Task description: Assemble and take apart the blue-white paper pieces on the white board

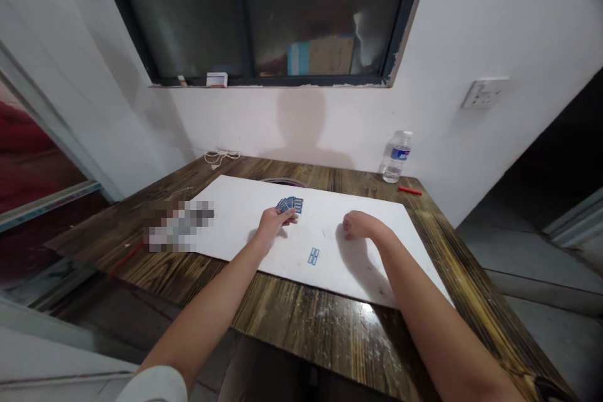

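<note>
Small blue cards (pixel 291 204) are spread in a fan in my left hand (pixel 272 223). My fingers are clamped on their lower edges, over the far part of the white sheet (pixel 235 213). Two more cards (pixel 313 255) lie flat on the sheet, nearer to me, between both hands. My right hand (pixel 354 226) rests on the sheet with the fingers curled together; whether something is inside, I cannot tell. The sheet lies on a wooden table (pixel 301 320). Near the far right corner stands a water bottle (pixel 396 156), and a red pen (pixel 410 190) lies near it.
</note>
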`<state>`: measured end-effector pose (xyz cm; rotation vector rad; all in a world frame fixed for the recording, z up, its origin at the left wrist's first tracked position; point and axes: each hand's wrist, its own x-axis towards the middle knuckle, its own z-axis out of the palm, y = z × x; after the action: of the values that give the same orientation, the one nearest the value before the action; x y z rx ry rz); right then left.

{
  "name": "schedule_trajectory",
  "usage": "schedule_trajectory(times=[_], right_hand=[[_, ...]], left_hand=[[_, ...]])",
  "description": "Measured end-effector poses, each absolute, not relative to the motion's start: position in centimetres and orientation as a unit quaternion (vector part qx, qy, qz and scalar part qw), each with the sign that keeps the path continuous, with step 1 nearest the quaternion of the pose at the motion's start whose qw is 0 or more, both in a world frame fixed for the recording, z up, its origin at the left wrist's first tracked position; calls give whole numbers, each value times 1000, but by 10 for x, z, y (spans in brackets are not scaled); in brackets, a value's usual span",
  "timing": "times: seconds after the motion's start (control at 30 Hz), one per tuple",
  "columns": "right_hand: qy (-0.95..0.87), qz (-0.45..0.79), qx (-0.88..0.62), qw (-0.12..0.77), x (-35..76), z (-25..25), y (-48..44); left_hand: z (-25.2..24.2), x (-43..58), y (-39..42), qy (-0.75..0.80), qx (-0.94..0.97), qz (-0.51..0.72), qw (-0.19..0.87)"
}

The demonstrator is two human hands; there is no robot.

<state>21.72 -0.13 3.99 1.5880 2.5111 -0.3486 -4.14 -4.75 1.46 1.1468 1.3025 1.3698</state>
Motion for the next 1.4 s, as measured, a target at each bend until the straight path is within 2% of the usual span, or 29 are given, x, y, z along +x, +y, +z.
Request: schedule_trajectory(times=[0.17, 0.33, 0.47, 0.63, 0.8, 0.93, 1.23, 1.4], right_hand=[[835, -107, 526, 122, 215, 44, -4], [837, -105, 531, 87, 215, 48, -8], [847, -146, 512, -7, 214, 52, -9], [857, -224, 409, -221, 198, 57, -12], [844, -174, 302, -408, 173, 55, -25], [818, -207, 283, -456, 160, 44, -32], [772, -259, 310, -491, 150, 31, -31], [687, -354, 346, -533, 142, 23, -35]], left_hand=[[15, -40, -47, 525, 459, 555, 453], [15, -41, -46, 528, 456, 557, 451], [14, -42, -47, 532, 458, 556, 446], [12, -41, -46, 536, 462, 550, 444], [13, -40, -45, 538, 464, 544, 446], [15, -40, -46, 544, 467, 540, 441], [16, -40, -47, 533, 486, 531, 445], [15, -37, -47, 524, 506, 517, 449]])
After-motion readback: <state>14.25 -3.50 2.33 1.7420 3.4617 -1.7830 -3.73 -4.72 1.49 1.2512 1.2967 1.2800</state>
